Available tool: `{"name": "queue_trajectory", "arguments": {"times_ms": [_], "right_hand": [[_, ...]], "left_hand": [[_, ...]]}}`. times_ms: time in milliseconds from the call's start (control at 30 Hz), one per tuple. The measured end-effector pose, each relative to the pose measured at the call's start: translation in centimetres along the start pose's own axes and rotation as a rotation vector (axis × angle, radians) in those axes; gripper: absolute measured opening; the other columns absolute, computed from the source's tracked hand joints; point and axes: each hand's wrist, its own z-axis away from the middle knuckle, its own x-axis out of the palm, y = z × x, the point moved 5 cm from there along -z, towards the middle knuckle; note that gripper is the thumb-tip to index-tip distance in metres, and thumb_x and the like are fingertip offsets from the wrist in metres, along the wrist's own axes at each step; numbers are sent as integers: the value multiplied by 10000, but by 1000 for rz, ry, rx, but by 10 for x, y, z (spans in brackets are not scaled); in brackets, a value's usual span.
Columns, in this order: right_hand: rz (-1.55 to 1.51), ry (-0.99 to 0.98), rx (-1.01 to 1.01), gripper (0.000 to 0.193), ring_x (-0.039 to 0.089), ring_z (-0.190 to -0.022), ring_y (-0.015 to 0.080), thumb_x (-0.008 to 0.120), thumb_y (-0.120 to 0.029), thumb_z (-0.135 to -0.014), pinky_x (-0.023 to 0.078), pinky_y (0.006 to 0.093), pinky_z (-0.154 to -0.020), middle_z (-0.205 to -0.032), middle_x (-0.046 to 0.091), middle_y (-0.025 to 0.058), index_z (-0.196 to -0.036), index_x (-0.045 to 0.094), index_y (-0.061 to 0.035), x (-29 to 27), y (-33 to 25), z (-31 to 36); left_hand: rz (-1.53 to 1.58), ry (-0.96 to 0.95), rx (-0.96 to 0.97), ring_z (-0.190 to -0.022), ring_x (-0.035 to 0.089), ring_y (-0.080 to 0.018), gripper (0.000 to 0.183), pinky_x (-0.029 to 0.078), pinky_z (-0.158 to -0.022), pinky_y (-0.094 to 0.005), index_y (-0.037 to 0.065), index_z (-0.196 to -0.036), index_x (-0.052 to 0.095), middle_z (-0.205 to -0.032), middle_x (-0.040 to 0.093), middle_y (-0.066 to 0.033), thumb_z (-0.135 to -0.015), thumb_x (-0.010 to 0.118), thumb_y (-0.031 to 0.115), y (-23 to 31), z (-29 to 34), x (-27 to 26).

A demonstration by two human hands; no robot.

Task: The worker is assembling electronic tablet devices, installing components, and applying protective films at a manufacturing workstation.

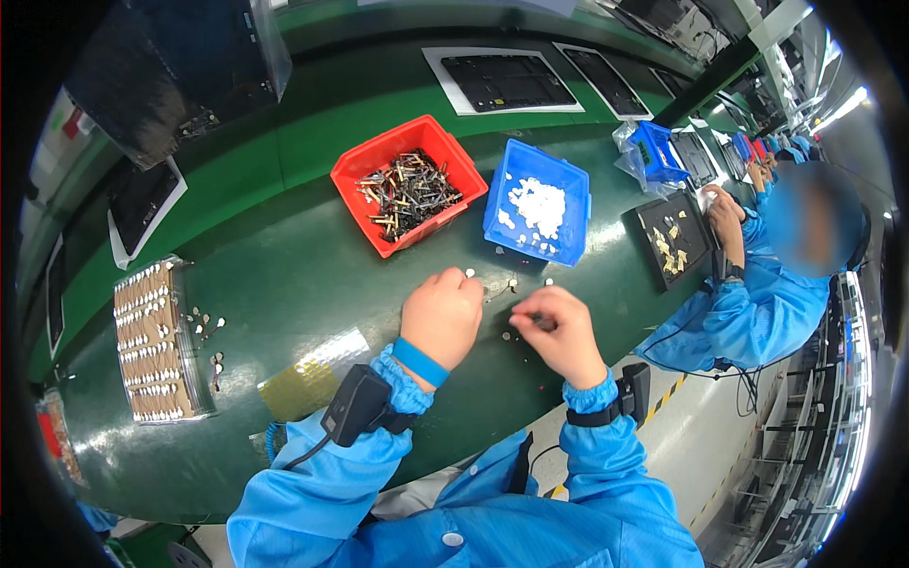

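Rows of small white-headed parts (151,336) fill most of the tray (192,360) at the far left, so I judge a good share is laid out. A loose cluster (207,322) just right of that tray looks unplaced to me. Plenty seems left: the red bin (436,224) on the far side holds a heap of slim dark pieces (407,194), and the blue bin (578,204) to its right holds a mound of white discs (538,206).

The pieces being worked on lie between and just beyond the hands: a few loose discs (512,284) scattered on the table, at least one with a thin dark strand near it. I see the left hand (442,320) with fingers curled down; I cannot tell whether they grip anything. On the right hand (565,336), thumb and forefinger are bent close together around something dark, either a small part or shadow; I cannot tell which.

Both bins look like glossy moulded plastic with slanted walls. The discs are flat, round and matt; the dark pieces are narrow, some with tan or gold lengths. The tray has clear walls over a brown base. The green tabletop (275,284) is smooth and shiny, and a crinkled, yellowish see-through sheet (303,383) lies left of the left forearm.
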Motion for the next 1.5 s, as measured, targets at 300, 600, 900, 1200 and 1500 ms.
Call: {"name": "queue_trajectory", "arguments": {"times_ms": [300, 600, 900, 1200, 1500], "right_hand": [[361, 26, -148, 152, 590, -646, 249, 708, -61, -593, 477, 325, -576, -714, 585, 61, -736, 661, -83, 12, 3, 18], [332, 173, -132, 127, 586, -622, 250, 706, -58, -605, 470, 329, -550, -688, 580, 76, -719, 650, -68, 16, -3, 9], [533, 282, -57, 118, 582, -633, 263, 704, -116, -628, 463, 347, -557, -685, 576, 80, -715, 645, -61, 4, 9, -17], [532, 259, -33, 100, 585, -648, 257, 682, -104, -627, 465, 349, -566, -685, 582, 77, -711, 645, -64, 4, 9, -16], [539, 201, 9, 84, 582, -647, 279, 662, -119, -638, 461, 372, -573, -672, 577, 101, -681, 635, -53, -2, 8, -16]], "left_hand": [[-104, -99, -38, -667, 553, -275, 73, 469, -588, -378, 55, -683, 578, -706, 517, -87, -687, 645, 85, -2, 4, 9], [-68, -27, -10, -685, 542, -258, 62, 463, -574, -364, 60, -693, 594, -716, 516, -70, -681, 646, 89, 7, 0, -5], [-16, -5, 83, -769, 520, -236, 136, 456, -630, -349, 73, -766, 624, -781, 542, -43, -631, 631, 54, 11, -1, -7], [-79, -203, 283, -876, 504, -201, 280, 405, -715, -326, 28, -913, 637, -929, 588, -15, -649, 586, 105, 23, 9, 11], [-126, -155, 273, -866, 502, -194, 199, 396, -685, -315, 20, -840, 622, -917, 577, -42, -685, 546, 120, 24, 10, 15]]}}
